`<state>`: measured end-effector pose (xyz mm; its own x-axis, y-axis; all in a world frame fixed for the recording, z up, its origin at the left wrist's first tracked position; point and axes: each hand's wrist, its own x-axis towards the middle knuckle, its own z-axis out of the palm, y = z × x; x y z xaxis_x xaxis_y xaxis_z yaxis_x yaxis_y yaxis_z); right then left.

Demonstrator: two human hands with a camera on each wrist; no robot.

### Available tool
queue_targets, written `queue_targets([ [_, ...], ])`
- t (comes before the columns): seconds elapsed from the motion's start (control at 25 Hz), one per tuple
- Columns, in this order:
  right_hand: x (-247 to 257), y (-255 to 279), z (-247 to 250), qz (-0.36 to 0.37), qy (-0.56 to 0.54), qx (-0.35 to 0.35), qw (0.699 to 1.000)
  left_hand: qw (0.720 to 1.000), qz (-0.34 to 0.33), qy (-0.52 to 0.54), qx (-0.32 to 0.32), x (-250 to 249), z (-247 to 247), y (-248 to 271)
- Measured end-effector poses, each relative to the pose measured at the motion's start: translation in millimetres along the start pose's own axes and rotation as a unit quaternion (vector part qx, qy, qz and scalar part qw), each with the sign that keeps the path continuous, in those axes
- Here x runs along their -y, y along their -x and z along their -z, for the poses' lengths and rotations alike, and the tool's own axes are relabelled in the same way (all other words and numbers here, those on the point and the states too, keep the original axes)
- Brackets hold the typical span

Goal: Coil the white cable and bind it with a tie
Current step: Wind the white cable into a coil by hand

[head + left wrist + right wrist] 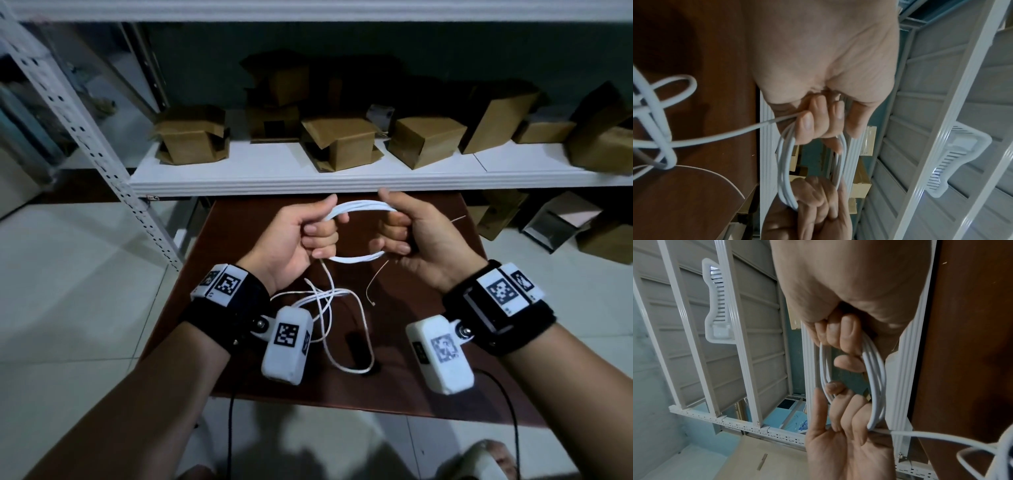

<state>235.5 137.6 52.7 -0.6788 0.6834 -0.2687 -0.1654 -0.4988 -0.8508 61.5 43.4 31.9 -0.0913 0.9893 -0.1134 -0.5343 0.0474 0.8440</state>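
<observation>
Mid-frame in the head view, the smooth, thin white cable forms a flattened oval of several loops above the dark reddish wooden table. The left hand and right hand, palms up, each curl their fingers tight round one end; loose slack tangles lower centre.

White shelving with cardboard boxes over tiled floor.

One white cable, two hands, one brown table, several cardboard boxes.
</observation>
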Motion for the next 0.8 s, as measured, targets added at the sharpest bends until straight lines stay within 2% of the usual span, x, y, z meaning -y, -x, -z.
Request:
queue_targets([
  [0.16,-12,-6,1,-0.017,0.036,0.045,0.998,0.994,-0.038,-0.082,-0.068,5,6,-2],
  [0.36,-18,2,-3,-0.024,0.112,0.088,0.990,0.980,-0.065,-0.160,-0.096,8,9,0],
  [0.6,-24,5,-7,-0.036,0.259,0.051,0.964,0.949,-0.074,-0.295,-0.084,22,3,-3],
  [0.8,-25,8,-13,-0.029,0.308,0.004,0.951,0.926,-0.086,-0.359,-0.080,27,2,-6],
])
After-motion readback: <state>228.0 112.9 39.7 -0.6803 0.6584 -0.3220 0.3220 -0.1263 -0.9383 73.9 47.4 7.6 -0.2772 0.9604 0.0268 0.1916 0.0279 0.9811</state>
